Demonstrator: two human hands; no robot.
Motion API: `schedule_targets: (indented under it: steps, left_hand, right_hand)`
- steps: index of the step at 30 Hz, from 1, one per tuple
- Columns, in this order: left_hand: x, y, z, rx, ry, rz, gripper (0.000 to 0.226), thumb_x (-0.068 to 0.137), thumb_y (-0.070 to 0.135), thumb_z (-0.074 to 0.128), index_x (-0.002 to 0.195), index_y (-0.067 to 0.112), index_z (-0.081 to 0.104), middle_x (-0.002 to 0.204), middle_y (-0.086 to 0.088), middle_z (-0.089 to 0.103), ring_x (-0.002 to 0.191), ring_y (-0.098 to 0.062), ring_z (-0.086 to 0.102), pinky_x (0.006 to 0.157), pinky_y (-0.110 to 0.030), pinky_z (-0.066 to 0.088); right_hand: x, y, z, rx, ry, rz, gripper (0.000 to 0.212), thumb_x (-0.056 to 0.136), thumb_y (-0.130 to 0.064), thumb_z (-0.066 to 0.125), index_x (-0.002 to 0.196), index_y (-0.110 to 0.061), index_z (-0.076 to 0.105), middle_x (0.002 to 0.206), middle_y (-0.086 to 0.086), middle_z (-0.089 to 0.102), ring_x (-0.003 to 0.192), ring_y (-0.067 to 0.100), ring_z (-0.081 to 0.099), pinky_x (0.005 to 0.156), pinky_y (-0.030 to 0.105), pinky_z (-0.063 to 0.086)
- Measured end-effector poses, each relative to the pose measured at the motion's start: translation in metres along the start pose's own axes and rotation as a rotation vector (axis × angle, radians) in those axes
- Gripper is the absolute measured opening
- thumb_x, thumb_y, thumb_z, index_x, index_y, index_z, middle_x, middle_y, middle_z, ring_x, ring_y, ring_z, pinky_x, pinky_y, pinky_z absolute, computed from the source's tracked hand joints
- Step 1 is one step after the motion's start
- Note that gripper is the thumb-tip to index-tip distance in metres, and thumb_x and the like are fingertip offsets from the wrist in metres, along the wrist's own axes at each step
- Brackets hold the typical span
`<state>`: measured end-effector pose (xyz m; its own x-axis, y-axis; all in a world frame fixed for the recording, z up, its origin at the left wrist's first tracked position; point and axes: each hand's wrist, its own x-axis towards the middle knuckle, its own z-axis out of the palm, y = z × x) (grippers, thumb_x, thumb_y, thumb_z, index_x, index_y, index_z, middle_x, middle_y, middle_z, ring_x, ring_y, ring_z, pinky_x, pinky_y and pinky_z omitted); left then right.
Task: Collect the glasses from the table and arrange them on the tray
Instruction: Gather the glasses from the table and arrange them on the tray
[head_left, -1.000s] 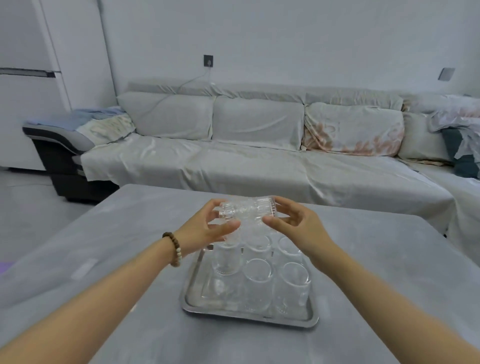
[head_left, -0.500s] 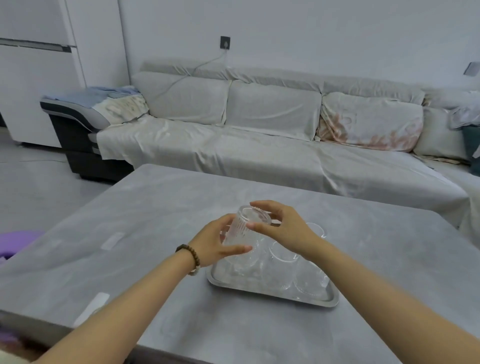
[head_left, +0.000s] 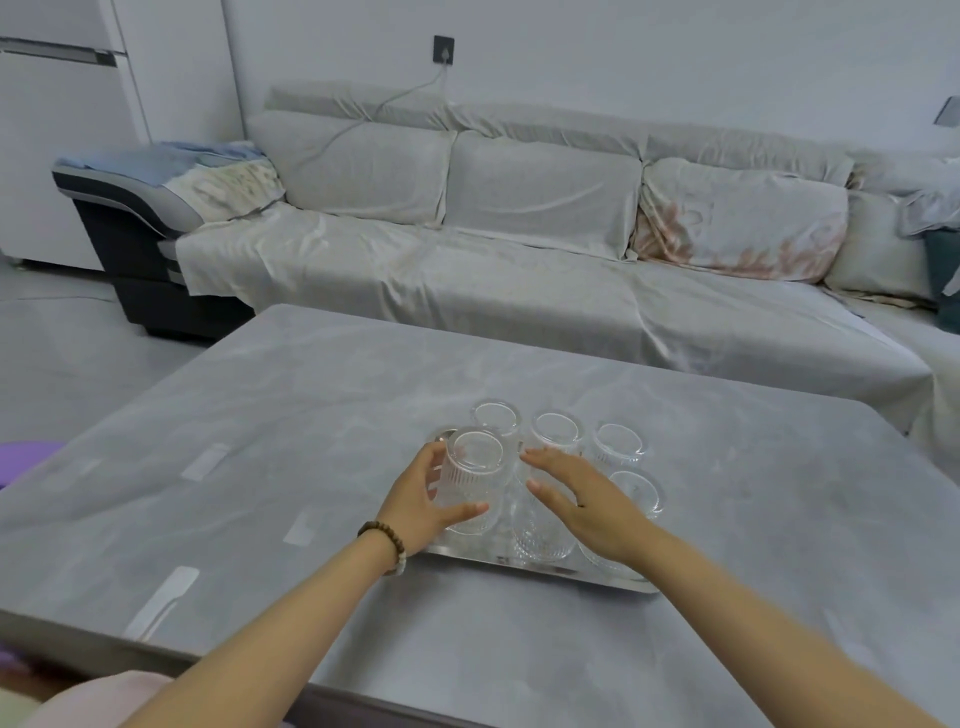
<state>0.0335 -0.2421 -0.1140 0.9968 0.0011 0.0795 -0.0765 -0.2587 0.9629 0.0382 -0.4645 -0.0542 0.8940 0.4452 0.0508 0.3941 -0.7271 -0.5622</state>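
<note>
A silver metal tray (head_left: 540, 570) lies on the grey table (head_left: 291, 415) and holds several clear ribbed glasses. My left hand (head_left: 418, 499) is wrapped around one ribbed glass (head_left: 472, 480) that stands upside down at the tray's left front corner. My right hand (head_left: 587, 501) hovers just right of that glass with fingers spread, holding nothing, above another glass (head_left: 540, 530). Behind them stand three glasses in a row, the middle one (head_left: 557, 431) among them. My right wrist partly hides a glass at the tray's right front.
A long sofa (head_left: 519, 270) under a light cover runs along the far side of the table. A dark armrest (head_left: 130, 208) with folded cloth sits at the left. Pale tape strips (head_left: 163, 597) mark the table's left part. A purple object (head_left: 26, 457) lies on the floor at left.
The glass held sideways in both hands above the tray has been turned and lowered onto the tray's left front corner. My right hand has let go and opened; my left still holds it.
</note>
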Motion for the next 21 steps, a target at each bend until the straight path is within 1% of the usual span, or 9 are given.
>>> schedule_targets:
  steps: [2, 5, 7, 9, 11, 14, 16, 18, 21]
  left_hand:
    - [0.000, -0.003, 0.005, -0.007, -0.001, -0.013, 0.075, 0.054, 0.034, 0.088, 0.117, 0.032, 0.047, 0.126, 0.007, 0.054, 0.115, -0.011, 0.052, 0.099, -0.028, 0.043]
    - [0.000, -0.005, 0.011, 0.005, -0.012, -0.006, 0.069, 0.054, 0.034, 0.088, 0.111, 0.039, 0.048, 0.120, 0.015, 0.055, 0.112, -0.003, 0.052, 0.094, -0.023, 0.043]
    - [0.000, -0.008, 0.014, 0.004, -0.017, -0.004, 0.069, 0.054, 0.033, 0.088, 0.110, 0.039, 0.047, 0.118, 0.020, 0.054, 0.111, 0.001, 0.051, 0.091, -0.020, 0.043]
    - [0.000, -0.010, 0.016, 0.010, -0.021, -0.007, 0.070, 0.055, 0.033, 0.087, 0.110, 0.041, 0.046, 0.117, 0.023, 0.052, 0.108, 0.003, 0.051, 0.088, -0.016, 0.042]
    - [0.000, -0.012, 0.018, 0.014, -0.015, -0.014, 0.071, 0.055, 0.034, 0.087, 0.110, 0.044, 0.044, 0.116, 0.026, 0.049, 0.106, 0.002, 0.050, 0.088, -0.016, 0.042]
    - [0.001, -0.014, 0.019, 0.000, -0.010, -0.025, 0.075, 0.054, 0.034, 0.088, 0.115, 0.038, 0.045, 0.120, 0.020, 0.050, 0.112, -0.006, 0.050, 0.092, -0.022, 0.043]
    - [0.002, -0.014, 0.018, 0.001, -0.021, -0.029, 0.077, 0.054, 0.035, 0.088, 0.118, 0.034, 0.045, 0.125, 0.012, 0.052, 0.116, -0.010, 0.051, 0.090, -0.021, 0.043]
    - [0.003, -0.014, 0.017, 0.014, -0.036, -0.032, 0.078, 0.055, 0.036, 0.087, 0.120, 0.032, 0.044, 0.129, 0.008, 0.051, 0.118, -0.012, 0.050, 0.090, -0.021, 0.042]
    - [0.001, -0.012, 0.017, 0.042, -0.050, -0.037, 0.080, 0.056, 0.037, 0.086, 0.122, 0.033, 0.041, 0.128, 0.011, 0.049, 0.119, -0.013, 0.049, 0.085, -0.016, 0.041]
  right_hand:
    - [-0.001, 0.001, 0.002, -0.016, 0.017, -0.024, 0.044, 0.097, -0.038, 0.045, 0.140, -0.028, 0.045, 0.152, -0.011, 0.038, 0.143, 0.006, 0.026, 0.118, 0.026, 0.014]
    - [0.000, 0.003, 0.004, -0.045, 0.022, -0.051, 0.043, 0.097, -0.039, 0.045, 0.139, -0.028, 0.046, 0.152, -0.011, 0.037, 0.144, 0.006, 0.025, 0.120, 0.030, 0.013]
    - [0.000, 0.004, 0.005, -0.038, 0.033, -0.053, 0.044, 0.097, -0.039, 0.046, 0.140, -0.028, 0.046, 0.152, -0.010, 0.038, 0.143, 0.007, 0.026, 0.120, 0.031, 0.014]
    - [0.000, 0.004, 0.005, -0.038, 0.041, -0.058, 0.046, 0.097, -0.039, 0.047, 0.140, -0.027, 0.044, 0.152, -0.009, 0.039, 0.143, 0.008, 0.027, 0.120, 0.032, 0.015]
    - [0.000, 0.005, 0.005, -0.046, 0.041, -0.065, 0.046, 0.096, -0.040, 0.047, 0.141, -0.027, 0.044, 0.152, -0.009, 0.039, 0.143, 0.008, 0.027, 0.120, 0.031, 0.015]
    - [-0.001, 0.005, 0.005, -0.052, 0.041, -0.077, 0.046, 0.096, -0.039, 0.047, 0.140, -0.027, 0.045, 0.152, -0.010, 0.038, 0.143, 0.007, 0.026, 0.120, 0.029, 0.014]
    - [-0.001, 0.005, 0.005, -0.056, 0.044, -0.080, 0.046, 0.096, -0.039, 0.048, 0.140, -0.026, 0.045, 0.152, -0.010, 0.038, 0.144, 0.007, 0.026, 0.120, 0.030, 0.014]
    - [-0.001, 0.004, 0.004, -0.057, 0.041, -0.085, 0.046, 0.096, -0.038, 0.048, 0.140, -0.026, 0.045, 0.152, -0.009, 0.038, 0.144, 0.007, 0.025, 0.120, 0.030, 0.014]
    - [-0.004, 0.005, 0.003, -0.041, 0.041, -0.113, 0.049, 0.094, -0.037, 0.053, 0.141, -0.027, 0.042, 0.153, -0.012, 0.035, 0.144, 0.008, 0.025, 0.120, 0.032, 0.014]
